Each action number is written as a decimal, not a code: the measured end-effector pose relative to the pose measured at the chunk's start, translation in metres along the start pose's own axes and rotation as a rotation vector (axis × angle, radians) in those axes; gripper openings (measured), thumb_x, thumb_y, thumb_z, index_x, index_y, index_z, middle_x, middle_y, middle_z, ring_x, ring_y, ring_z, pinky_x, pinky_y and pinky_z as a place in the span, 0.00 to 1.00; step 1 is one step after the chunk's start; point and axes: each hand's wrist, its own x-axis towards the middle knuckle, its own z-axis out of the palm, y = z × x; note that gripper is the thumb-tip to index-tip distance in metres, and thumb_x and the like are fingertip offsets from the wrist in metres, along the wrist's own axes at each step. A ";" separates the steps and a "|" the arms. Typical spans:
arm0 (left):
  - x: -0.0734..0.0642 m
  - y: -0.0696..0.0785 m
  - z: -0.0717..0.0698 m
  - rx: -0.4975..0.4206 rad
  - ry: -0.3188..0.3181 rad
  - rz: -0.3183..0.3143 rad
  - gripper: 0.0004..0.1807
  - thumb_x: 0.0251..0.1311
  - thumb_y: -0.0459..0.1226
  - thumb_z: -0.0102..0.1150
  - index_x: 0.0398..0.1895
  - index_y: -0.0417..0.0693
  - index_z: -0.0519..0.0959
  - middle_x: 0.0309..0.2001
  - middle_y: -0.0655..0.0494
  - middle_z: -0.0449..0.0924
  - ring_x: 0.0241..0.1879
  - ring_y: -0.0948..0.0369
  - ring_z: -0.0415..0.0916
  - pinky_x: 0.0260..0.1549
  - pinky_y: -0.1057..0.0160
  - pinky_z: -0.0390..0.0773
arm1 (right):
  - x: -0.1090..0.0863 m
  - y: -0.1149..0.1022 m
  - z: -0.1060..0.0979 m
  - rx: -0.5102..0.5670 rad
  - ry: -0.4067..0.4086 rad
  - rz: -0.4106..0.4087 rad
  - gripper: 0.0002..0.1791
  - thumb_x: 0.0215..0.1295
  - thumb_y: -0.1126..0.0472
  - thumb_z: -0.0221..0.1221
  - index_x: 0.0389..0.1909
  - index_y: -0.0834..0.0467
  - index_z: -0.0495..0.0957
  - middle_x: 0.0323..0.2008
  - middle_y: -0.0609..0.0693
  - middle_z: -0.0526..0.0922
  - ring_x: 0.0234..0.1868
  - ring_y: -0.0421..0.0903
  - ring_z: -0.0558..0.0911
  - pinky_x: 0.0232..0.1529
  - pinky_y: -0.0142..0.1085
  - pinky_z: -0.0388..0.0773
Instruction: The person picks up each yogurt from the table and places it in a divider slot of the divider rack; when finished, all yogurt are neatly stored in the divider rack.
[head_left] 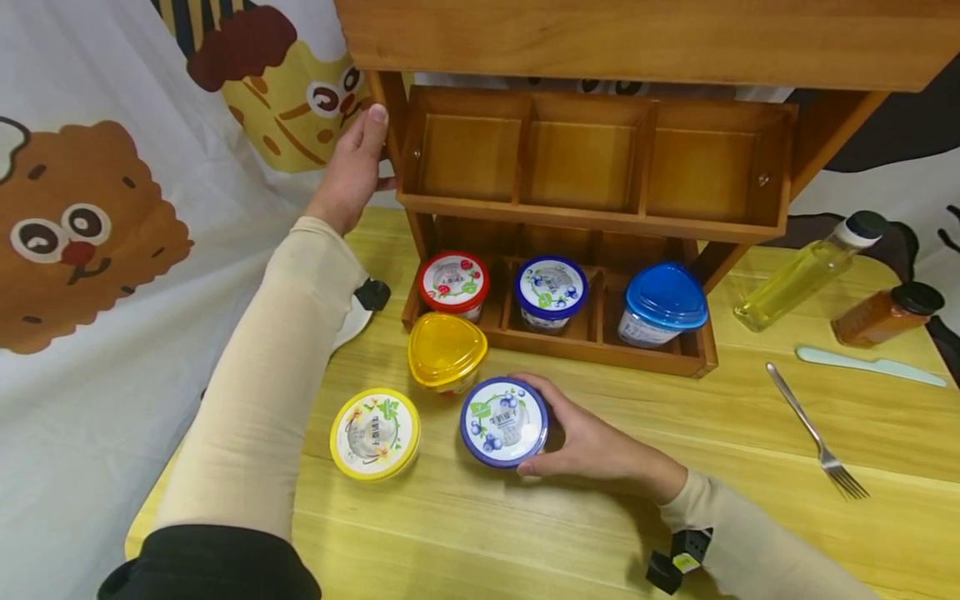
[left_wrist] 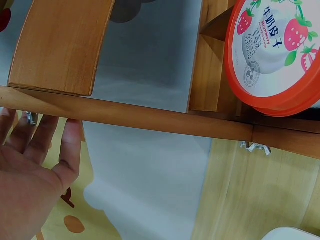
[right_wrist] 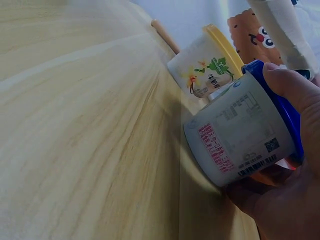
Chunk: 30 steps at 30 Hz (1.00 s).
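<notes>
R hand (head_left: 581,433) clamped on blueberry dairy cup (head_left: 504,422), thumb nearside, fingers farside, over desk (head_left: 450,537); can't tell if lifted. Vanilla cup (head_left: 373,433) to hand's left. L hand (head_left: 351,171) fingers apart, tips on wooden rack (head_left: 592,217). IMO keep cup lvl, don't crush sides.

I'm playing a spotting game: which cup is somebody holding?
The round blue-lidded cup in the right hand. No hand holds the others, including the other blueberry cup in the bottom tray.
</notes>
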 end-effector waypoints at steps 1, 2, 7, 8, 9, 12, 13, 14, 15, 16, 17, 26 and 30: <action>0.000 0.000 0.000 -0.001 0.000 -0.001 0.33 0.72 0.62 0.31 0.78 0.74 0.47 0.77 0.71 0.46 0.74 0.68 0.49 0.67 0.50 0.69 | 0.000 0.000 0.000 -0.001 0.000 0.000 0.59 0.49 0.52 0.76 0.77 0.48 0.48 0.74 0.52 0.59 0.73 0.58 0.60 0.73 0.64 0.48; 0.000 0.000 0.000 -0.001 -0.001 -0.001 0.32 0.72 0.62 0.31 0.78 0.74 0.47 0.77 0.71 0.46 0.74 0.68 0.49 0.68 0.50 0.68 | 0.000 0.001 0.000 0.001 0.000 0.003 0.59 0.49 0.52 0.76 0.77 0.48 0.48 0.74 0.52 0.59 0.74 0.58 0.60 0.73 0.64 0.48; -0.001 0.000 -0.001 0.010 0.000 -0.004 0.32 0.72 0.62 0.31 0.78 0.75 0.47 0.77 0.72 0.45 0.74 0.68 0.48 0.68 0.50 0.68 | 0.001 0.001 0.001 0.013 -0.001 0.012 0.58 0.49 0.52 0.76 0.77 0.47 0.49 0.73 0.52 0.60 0.74 0.57 0.60 0.73 0.64 0.48; -0.001 0.000 -0.001 0.015 -0.001 -0.004 0.32 0.72 0.62 0.31 0.78 0.75 0.47 0.77 0.72 0.45 0.74 0.68 0.48 0.67 0.50 0.69 | 0.001 0.001 0.001 0.014 -0.001 0.013 0.58 0.49 0.52 0.76 0.76 0.47 0.49 0.73 0.52 0.60 0.73 0.57 0.60 0.73 0.64 0.48; -0.001 0.000 -0.001 0.018 -0.001 -0.006 0.32 0.72 0.62 0.31 0.78 0.76 0.47 0.77 0.72 0.44 0.74 0.68 0.48 0.67 0.50 0.69 | 0.002 0.001 0.002 0.013 0.000 0.011 0.58 0.49 0.52 0.76 0.76 0.47 0.49 0.73 0.52 0.60 0.73 0.57 0.60 0.73 0.64 0.48; -0.002 -0.001 -0.002 0.022 -0.004 -0.011 0.32 0.72 0.62 0.30 0.77 0.76 0.46 0.77 0.73 0.44 0.74 0.68 0.48 0.67 0.50 0.69 | 0.002 0.001 0.003 0.007 0.006 0.010 0.58 0.49 0.52 0.76 0.77 0.47 0.49 0.73 0.52 0.61 0.73 0.57 0.61 0.73 0.64 0.49; -0.002 -0.001 -0.002 0.023 -0.005 -0.012 0.32 0.72 0.62 0.30 0.77 0.76 0.46 0.77 0.73 0.43 0.74 0.67 0.48 0.67 0.50 0.69 | 0.001 0.001 0.003 0.004 0.010 0.013 0.59 0.48 0.51 0.77 0.76 0.47 0.49 0.73 0.51 0.61 0.73 0.57 0.61 0.73 0.64 0.49; -0.002 -0.001 -0.002 0.025 -0.007 -0.013 0.32 0.72 0.62 0.30 0.77 0.76 0.46 0.77 0.73 0.43 0.74 0.67 0.48 0.68 0.50 0.68 | 0.001 0.002 0.003 0.000 0.015 0.017 0.59 0.48 0.51 0.77 0.76 0.46 0.50 0.73 0.51 0.61 0.73 0.56 0.61 0.73 0.63 0.49; -0.003 -0.001 -0.002 0.024 -0.008 -0.013 0.32 0.72 0.62 0.30 0.78 0.76 0.46 0.77 0.73 0.43 0.74 0.67 0.48 0.68 0.50 0.68 | 0.001 0.002 0.004 -0.004 0.021 0.019 0.59 0.47 0.51 0.77 0.76 0.46 0.50 0.73 0.50 0.61 0.73 0.56 0.61 0.73 0.63 0.49; -0.003 -0.001 -0.002 0.027 -0.008 -0.012 0.32 0.72 0.62 0.30 0.78 0.76 0.46 0.77 0.72 0.43 0.74 0.67 0.48 0.68 0.50 0.68 | 0.000 0.002 0.004 -0.005 0.026 0.020 0.59 0.47 0.51 0.77 0.76 0.46 0.50 0.73 0.50 0.61 0.73 0.56 0.61 0.74 0.62 0.49; -0.003 -0.001 -0.002 0.028 -0.009 -0.011 0.32 0.72 0.62 0.30 0.78 0.76 0.46 0.77 0.72 0.44 0.74 0.67 0.48 0.68 0.50 0.68 | 0.000 0.002 0.004 -0.005 0.032 0.021 0.59 0.47 0.51 0.77 0.76 0.46 0.51 0.73 0.49 0.61 0.73 0.55 0.61 0.74 0.62 0.50; -0.005 0.000 -0.001 0.033 -0.011 -0.013 0.33 0.72 0.62 0.30 0.78 0.74 0.45 0.78 0.71 0.43 0.74 0.67 0.48 0.68 0.51 0.68 | -0.009 -0.003 -0.004 0.020 0.087 -0.042 0.57 0.50 0.54 0.76 0.76 0.49 0.51 0.71 0.52 0.63 0.70 0.58 0.66 0.70 0.62 0.60; -0.003 -0.001 -0.001 0.029 -0.011 -0.019 0.33 0.72 0.62 0.30 0.78 0.74 0.45 0.78 0.72 0.42 0.74 0.67 0.47 0.68 0.51 0.68 | -0.014 -0.011 -0.016 0.054 0.114 -0.075 0.56 0.52 0.57 0.75 0.76 0.50 0.50 0.71 0.54 0.63 0.69 0.59 0.66 0.66 0.61 0.67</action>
